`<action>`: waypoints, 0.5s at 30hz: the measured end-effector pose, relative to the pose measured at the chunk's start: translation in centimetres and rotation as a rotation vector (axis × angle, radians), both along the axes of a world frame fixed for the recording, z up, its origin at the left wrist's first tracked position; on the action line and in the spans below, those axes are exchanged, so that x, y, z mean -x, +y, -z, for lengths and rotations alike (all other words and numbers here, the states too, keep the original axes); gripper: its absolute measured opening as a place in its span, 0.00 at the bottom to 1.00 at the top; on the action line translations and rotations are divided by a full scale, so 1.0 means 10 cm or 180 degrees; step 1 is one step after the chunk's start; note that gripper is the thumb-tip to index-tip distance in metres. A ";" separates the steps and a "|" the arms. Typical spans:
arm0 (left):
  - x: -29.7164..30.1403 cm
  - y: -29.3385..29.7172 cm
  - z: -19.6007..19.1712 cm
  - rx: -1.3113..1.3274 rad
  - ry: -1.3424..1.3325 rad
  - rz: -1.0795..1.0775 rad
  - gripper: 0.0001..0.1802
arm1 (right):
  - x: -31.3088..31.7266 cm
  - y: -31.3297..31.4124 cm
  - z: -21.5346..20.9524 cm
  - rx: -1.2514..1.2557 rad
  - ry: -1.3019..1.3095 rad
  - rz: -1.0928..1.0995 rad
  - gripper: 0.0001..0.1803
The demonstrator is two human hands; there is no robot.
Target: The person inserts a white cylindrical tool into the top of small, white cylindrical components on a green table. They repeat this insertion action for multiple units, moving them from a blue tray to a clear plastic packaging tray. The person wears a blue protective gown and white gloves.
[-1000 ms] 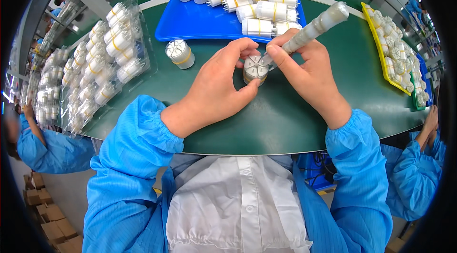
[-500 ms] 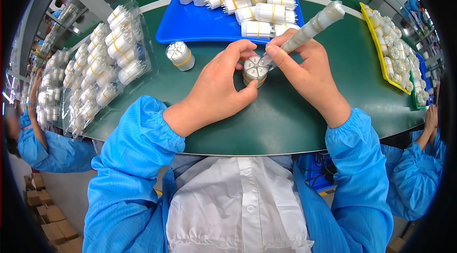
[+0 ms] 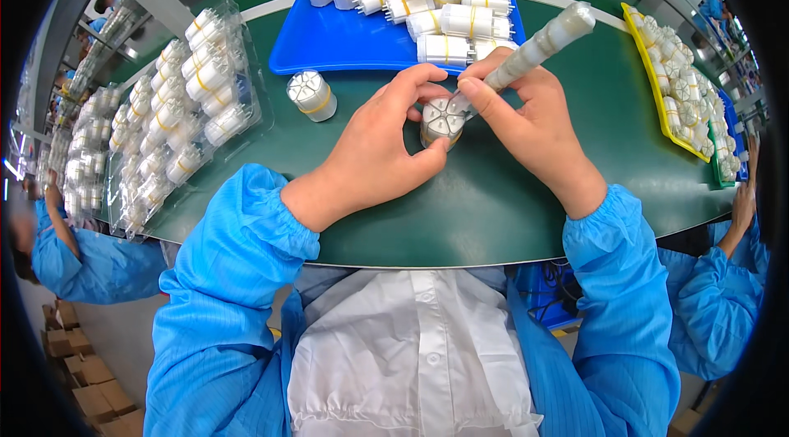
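My left hand (image 3: 374, 141) curls its fingers and thumb around a short white cylinder (image 3: 442, 121) standing on the green table. The cylinder's round top is split by spokes into several wedges. My right hand (image 3: 526, 120) grips a long rod-like tool (image 3: 542, 44) wrapped in whitish material, its thick end slanting up to the right. A thin, metallic-looking tip reaches the cylinder's top at its right rim; the exact contact point is too small to make out. To the left, a similar cylinder (image 3: 311, 96) with a yellow band stands on its own.
A blue tray (image 3: 329, 42) piled with white cylinders lies beyond my hands. At the left, clear plastic trays (image 3: 256, 100) hold rows of cylinders. A yellow tray (image 3: 657, 96) of parts stands at the right. Co-workers in blue sleeves (image 3: 719, 305) sit at both sides.
My hands and the tool stay almost in place, with only a very slight shift at the cylinder. At the far left and right, co-workers' arms have moved.
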State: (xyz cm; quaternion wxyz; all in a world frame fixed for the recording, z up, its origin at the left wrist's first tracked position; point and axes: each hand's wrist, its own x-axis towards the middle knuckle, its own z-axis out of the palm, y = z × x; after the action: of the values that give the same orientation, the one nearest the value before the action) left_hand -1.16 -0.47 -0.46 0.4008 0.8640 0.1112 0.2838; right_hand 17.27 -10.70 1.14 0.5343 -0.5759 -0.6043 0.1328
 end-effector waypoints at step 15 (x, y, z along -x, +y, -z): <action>0.89 0.10 -0.45 -0.1456 0.0932 -0.1334 0.36 | 0.11 -0.04 -0.04 -0.0071 -0.0022 0.0211 0.08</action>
State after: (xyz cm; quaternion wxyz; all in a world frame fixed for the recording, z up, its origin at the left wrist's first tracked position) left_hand -10.03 0.51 4.05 0.1095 0.9214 0.2761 0.2506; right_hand 16.16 -11.14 1.53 0.5427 -0.5901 -0.5882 0.1063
